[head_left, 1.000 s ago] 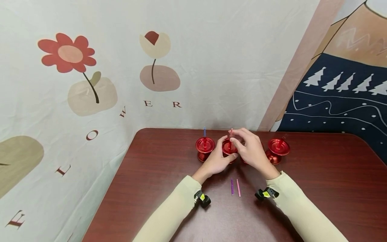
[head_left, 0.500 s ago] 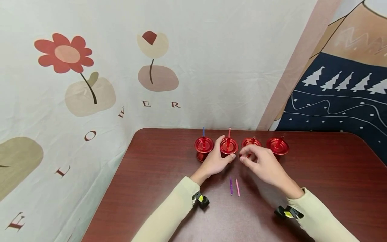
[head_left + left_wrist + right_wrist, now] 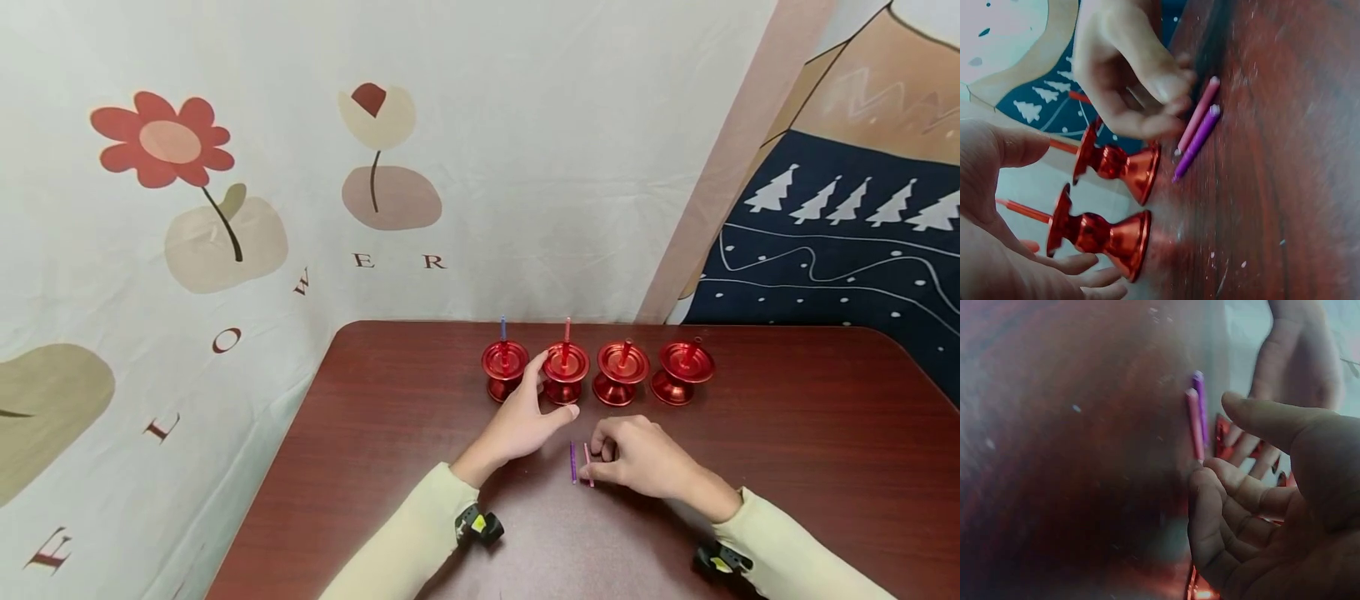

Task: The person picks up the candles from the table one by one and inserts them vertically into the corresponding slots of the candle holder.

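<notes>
Two thin candles, one pink point(image 3: 587, 454) and one purple point(image 3: 573, 463), lie side by side on the table. My right hand point(image 3: 643, 457) is at the pink candle, its fingertips close beside it and its thumb apart from the fingers in the right wrist view. My left hand point(image 3: 516, 427) stands beside the second red candle holder point(image 3: 562, 390), thumb and fingers spread with a gap to it. In that holder a reddish-pink candle point(image 3: 567, 331) stands upright. The leftmost holder point(image 3: 505, 361) bears a blue candle point(image 3: 503, 329).
Two more red holders, the third point(image 3: 617, 390) and the rightmost point(image 3: 675, 390), bear no candle; each has a small looped handle. All the holders stand in a row near the back edge of the brown table point(image 3: 810, 467). Behind it hangs a printed cloth point(image 3: 517, 183).
My right hand has let go of the reddish-pink candle, which stays upright in the second holder, and has come down to the pink candle. My left hand has drawn slightly back from the holder.
</notes>
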### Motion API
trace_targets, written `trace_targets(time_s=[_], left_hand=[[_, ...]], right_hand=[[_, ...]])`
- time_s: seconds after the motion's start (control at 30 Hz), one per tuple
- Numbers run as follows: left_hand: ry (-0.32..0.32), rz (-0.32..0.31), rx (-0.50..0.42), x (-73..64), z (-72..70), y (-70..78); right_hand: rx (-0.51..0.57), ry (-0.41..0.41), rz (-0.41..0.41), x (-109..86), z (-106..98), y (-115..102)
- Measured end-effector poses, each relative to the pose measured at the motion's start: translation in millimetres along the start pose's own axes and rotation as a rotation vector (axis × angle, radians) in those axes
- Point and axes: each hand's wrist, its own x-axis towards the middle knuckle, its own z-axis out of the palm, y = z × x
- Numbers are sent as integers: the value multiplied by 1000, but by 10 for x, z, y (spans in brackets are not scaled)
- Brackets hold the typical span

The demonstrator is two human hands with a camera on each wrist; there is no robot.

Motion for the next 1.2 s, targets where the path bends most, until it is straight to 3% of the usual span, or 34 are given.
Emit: trace_targets(time_s=[0.1, 0.27, 0.4, 0.57, 0.93, 1.2], left_hand=[[-3, 26, 35, -97, 20, -6], [-48, 30, 61, -237, 58, 149], [-80, 82, 66, -244, 117, 231], [-111, 140, 113, -167, 206, 307], [-134, 88, 152, 105, 447, 270], [-104, 110, 168, 261, 517, 281]], right_hand=[[-40, -11, 31, -1, 42, -13], [-72, -26, 65, -3, 33, -16], [-52, -47, 84, -16, -13, 12], [-35, -56, 79, -45, -72, 61], [-110, -60, 109, -130, -155, 91], [-120, -106, 175, -181, -247, 145]])
